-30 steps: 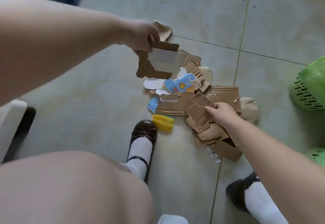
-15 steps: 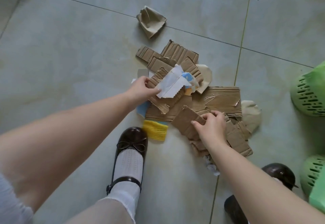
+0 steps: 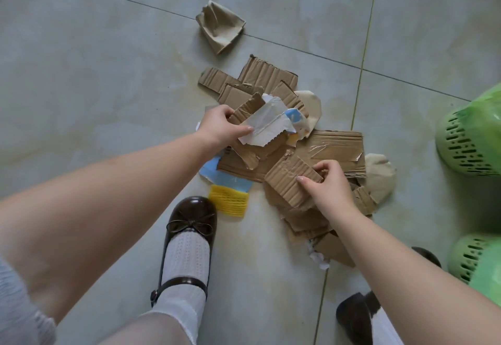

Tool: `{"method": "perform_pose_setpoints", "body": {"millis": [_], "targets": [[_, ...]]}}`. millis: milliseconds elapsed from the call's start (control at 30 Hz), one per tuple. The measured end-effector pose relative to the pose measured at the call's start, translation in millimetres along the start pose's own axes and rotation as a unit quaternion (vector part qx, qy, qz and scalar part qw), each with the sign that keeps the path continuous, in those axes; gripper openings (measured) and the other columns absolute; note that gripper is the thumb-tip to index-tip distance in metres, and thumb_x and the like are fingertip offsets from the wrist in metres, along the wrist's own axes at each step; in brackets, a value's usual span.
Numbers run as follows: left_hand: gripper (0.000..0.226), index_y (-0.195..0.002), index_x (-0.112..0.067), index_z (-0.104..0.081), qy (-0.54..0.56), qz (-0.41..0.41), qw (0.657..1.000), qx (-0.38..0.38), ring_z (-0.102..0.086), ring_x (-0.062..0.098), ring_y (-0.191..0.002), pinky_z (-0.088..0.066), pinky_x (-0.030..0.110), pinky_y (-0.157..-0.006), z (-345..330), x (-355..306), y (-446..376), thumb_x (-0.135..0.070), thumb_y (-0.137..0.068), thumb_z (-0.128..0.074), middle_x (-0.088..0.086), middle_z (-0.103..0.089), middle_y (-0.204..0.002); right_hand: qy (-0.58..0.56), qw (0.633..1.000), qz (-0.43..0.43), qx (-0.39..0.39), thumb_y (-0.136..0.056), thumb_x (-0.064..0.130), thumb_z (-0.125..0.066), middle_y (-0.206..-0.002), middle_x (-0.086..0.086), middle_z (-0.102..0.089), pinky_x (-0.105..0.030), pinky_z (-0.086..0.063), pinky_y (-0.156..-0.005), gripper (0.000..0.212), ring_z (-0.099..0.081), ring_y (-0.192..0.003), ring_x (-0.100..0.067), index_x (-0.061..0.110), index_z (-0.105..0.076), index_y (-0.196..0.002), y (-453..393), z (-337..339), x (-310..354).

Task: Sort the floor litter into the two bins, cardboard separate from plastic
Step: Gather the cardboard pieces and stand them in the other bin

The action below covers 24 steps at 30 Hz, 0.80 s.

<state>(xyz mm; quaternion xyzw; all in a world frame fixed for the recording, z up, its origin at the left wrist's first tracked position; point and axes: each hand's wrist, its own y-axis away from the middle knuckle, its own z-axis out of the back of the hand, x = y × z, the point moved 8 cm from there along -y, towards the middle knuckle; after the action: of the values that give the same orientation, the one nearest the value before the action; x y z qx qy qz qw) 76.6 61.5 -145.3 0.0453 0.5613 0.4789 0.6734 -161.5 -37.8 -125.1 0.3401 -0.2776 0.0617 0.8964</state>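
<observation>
Head view: our left hand (image 3: 221, 127) pinches a cardboard strip (image 3: 245, 112) with white plastic film (image 3: 267, 127) attached; our right hand (image 3: 329, 184) grips a corrugated piece (image 3: 288, 182) atop the pile. We should peel film off first, then carry cardboard to the green bins (image 3: 471, 141) at right.

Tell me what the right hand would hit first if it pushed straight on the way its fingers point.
The right hand points up-left while gripping a corrugated cardboard piece. Going on, it would likely first meet the cardboard and white wrapper held by the left hand; depth is unclear.

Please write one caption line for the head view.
Left hand and right hand each grip cardboard from the floor pile, green bins nearby.
</observation>
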Motion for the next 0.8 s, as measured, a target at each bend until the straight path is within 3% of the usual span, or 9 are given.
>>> {"method": "perform_pose_setpoints", "body": {"millis": [133, 267, 400, 467, 567, 633, 733, 800], "targets": [[0.025, -0.084, -0.023, -0.054, 0.09, 0.019, 0.996, 0.023, -0.064, 0.023, -0.08, -0.055, 0.036, -0.065, 1, 7, 2, -0.021, -0.075, -0.077, 0.005, -0.063, -0.089, -0.134, 0.989, -0.054, -0.002, -0.08, 0.015, -0.072, -0.106, -0.003, -0.06, -0.034, -0.05, -0.083, 0.041, -0.06, -0.094, -0.017, 0.02, -0.048, -0.114, 0, 22, -11], [0.03, -0.104, -0.015, -0.053, 0.223, 0.042, 0.973, 0.04, -0.065, 0.02, -0.074, -0.053, 0.027, -0.054, 4, 13, 6, -0.01, -0.08, -0.072, 0.008, -0.064, -0.098, -0.311, 0.945, -0.099, 0.002, -0.084, 0.007, -0.065, -0.101, -0.009, -0.068, -0.038, -0.057, -0.076, 0.027, -0.068, -0.087, -0.021, 0.01, -0.059, -0.111, -4, 39, -5], [0.017, -0.099, -0.013, -0.058, 0.329, 0.056, 0.94, 0.068, -0.069, 0.015, -0.07, -0.057, 0.027, -0.06, 6, 14, 7, -0.007, -0.085, -0.065, 0.005, -0.068, -0.092, -0.394, 0.91, -0.109, 0.074, -0.087, 0.006, -0.06, -0.097, -0.014, -0.071, -0.044, -0.058, -0.076, 0.013, -0.071, -0.086, -0.025, 0.005, -0.064, -0.1, -6, 26, 21], [0.02, -0.107, -0.007, -0.061, 0.352, 0.053, 0.932, 0.063, -0.068, 0.018, -0.078, -0.058, 0.03, -0.069, 13, 15, 5, -0.007, -0.087, -0.063, 0.008, -0.067, -0.098, -0.395, 0.907, -0.109, 0.101, -0.089, 0.008, -0.059, -0.092, -0.012, -0.073, -0.044, -0.058, -0.078, 0.009, -0.071, -0.084, -0.024, 0.007, -0.065, -0.095, -5, 13, 34], [0.02, -0.108, -0.006, -0.061, 0.386, 0.054, 0.92, 0.035, -0.069, 0.018, -0.079, -0.06, 0.028, -0.066, 30, 18, -1, -0.006, -0.088, -0.06, 0.008, -0.067, -0.098, -0.355, 0.922, -0.096, 0.119, -0.089, 0.011, -0.06, -0.09, -0.01, -0.072, -0.046, -0.055, -0.084, 0.01, -0.07, -0.083, -0.022, 0.006, -0.065, -0.096, -9, -2, 43], [0.015, -0.102, -0.011, -0.062, 0.384, 0.054, 0.921, 0.021, -0.069, 0.015, -0.079, -0.059, 0.027, -0.068, 42, 20, -6, -0.006, -0.088, -0.06, 0.004, -0.068, -0.096, -0.284, 0.946, -0.078, 0.137, -0.087, 0.014, -0.063, -0.095, -0.011, -0.071, -0.049, -0.052, -0.09, 0.008, -0.068, -0.095, -0.029, 0.009, -0.067, -0.093, -14, -13, 44], [0.024, -0.112, -0.01, -0.059, 0.342, 0.053, 0.938, -0.01, -0.066, 0.016, -0.083, -0.056, 0.025, -0.076, 61, 26, -16, -0.006, -0.088, -0.06, 0.004, -0.066, -0.099, -0.021, 0.991, 0.026, 0.128, -0.083, 0.023, -0.069, -0.13, -0.006, -0.058, -0.044, -0.041, -0.106, 0.016, -0.052, -0.125, -0.024, 0.011, -0.071, -0.095, -25, -29, 51], [0.029, -0.116, -0.009, -0.057, 0.234, 0.039, 0.97, -0.053, -0.065, 0.02, -0.086, -0.057, 0.029, -0.08, 73, 28, -25, -0.006, -0.087, -0.062, 0.01, -0.066, -0.106, 0.127, 0.982, 0.095, 0.1, -0.082, 0.029, -0.07, -0.138, -0.005, -0.051, -0.035, -0.036, -0.106, 0.026, -0.046, -0.129, -0.021, 0.011, -0.072, -0.1, -28, -38, 59]]}}
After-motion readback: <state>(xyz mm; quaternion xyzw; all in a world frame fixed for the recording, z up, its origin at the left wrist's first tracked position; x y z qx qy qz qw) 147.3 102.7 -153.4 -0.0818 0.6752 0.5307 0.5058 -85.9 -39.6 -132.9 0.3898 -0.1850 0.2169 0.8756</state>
